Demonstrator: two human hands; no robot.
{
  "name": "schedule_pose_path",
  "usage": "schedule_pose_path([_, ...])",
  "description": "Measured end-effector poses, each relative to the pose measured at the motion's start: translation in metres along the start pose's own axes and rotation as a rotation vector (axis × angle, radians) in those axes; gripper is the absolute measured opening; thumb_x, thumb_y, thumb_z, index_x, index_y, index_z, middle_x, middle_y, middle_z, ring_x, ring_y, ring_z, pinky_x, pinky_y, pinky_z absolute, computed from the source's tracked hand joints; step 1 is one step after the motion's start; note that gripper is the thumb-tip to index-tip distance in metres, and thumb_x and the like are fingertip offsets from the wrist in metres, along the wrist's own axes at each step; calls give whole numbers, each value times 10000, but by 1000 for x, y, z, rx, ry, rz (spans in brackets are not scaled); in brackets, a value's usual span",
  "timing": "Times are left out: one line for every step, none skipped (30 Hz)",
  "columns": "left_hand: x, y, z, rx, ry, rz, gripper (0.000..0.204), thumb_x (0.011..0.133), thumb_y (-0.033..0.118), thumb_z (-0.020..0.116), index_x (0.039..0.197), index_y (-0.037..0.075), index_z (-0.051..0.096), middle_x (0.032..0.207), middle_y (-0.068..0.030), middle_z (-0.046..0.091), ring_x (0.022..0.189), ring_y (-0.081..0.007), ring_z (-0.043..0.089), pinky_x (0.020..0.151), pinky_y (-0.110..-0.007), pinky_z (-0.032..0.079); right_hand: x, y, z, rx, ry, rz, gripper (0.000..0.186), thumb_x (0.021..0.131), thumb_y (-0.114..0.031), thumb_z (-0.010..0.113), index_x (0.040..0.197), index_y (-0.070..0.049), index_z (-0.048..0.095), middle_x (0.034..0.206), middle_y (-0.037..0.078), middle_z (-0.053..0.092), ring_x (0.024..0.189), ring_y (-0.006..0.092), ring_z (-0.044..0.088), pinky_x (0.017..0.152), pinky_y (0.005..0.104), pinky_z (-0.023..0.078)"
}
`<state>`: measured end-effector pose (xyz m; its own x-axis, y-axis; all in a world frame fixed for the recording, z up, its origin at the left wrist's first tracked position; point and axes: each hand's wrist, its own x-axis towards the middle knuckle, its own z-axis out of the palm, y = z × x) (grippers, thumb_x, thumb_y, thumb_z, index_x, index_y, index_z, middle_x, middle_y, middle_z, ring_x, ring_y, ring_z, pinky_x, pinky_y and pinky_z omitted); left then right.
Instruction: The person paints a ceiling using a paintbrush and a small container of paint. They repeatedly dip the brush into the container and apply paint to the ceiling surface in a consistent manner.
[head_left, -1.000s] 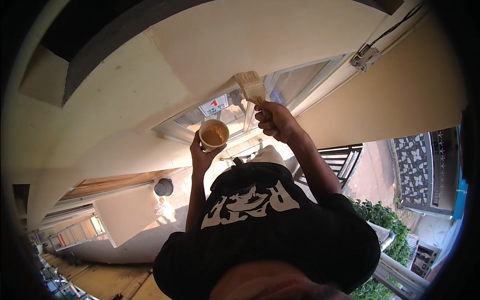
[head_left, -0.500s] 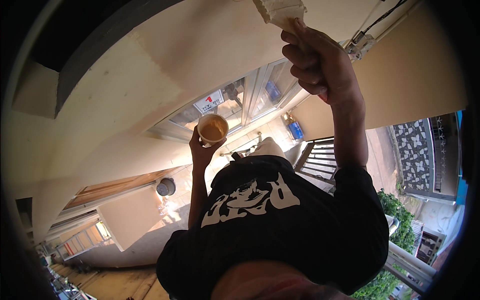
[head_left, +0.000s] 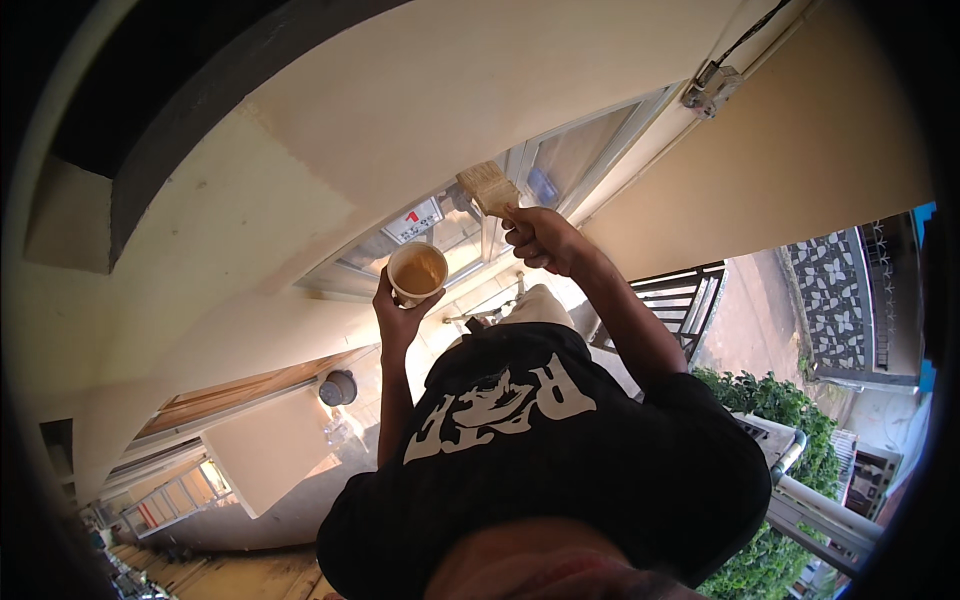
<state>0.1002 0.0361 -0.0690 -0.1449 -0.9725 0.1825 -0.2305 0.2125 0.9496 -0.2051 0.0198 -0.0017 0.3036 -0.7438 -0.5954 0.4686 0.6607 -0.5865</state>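
My left hand [head_left: 402, 318] is wrapped round a small pale cup [head_left: 417, 292] with tan paint [head_left: 418, 268] inside, its mouth tilted up toward me. In my right hand [head_left: 545, 240] is a wide paintbrush [head_left: 487, 190], gripped by its handle. Its paint-coated bristles point up and left, a short way above and to the right of the cup, apart from it. Beyond both hands rises a cream wall [head_left: 400, 110], where a darker tan area meets a lighter, yellowish patch [head_left: 220, 200].
Behind the cup and brush is a glazed window [head_left: 590, 150] with a small white sign [head_left: 413, 220]. A junction box [head_left: 712, 92] with a dark cable is fixed near the wall corner. A dark railing [head_left: 680, 305] stands to the right, and a grey bucket [head_left: 338, 388] sits on the floor.
My right hand has come down and left with the paintbrush, from high on the wall to near the cup. My left hand and the cup have dipped slightly.
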Motion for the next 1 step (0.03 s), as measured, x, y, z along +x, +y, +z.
schedule_pose_path([-1, 0, -1, 2, -11, 0, 719, 727, 168, 980, 1324, 27, 605, 1195, -129, 735, 1120, -263, 719, 946, -411, 578, -2, 3, -1, 10, 4, -3, 331, 1129, -427, 457, 1001, -123, 489, 667, -80, 328, 465, 27, 233, 365, 222, 171])
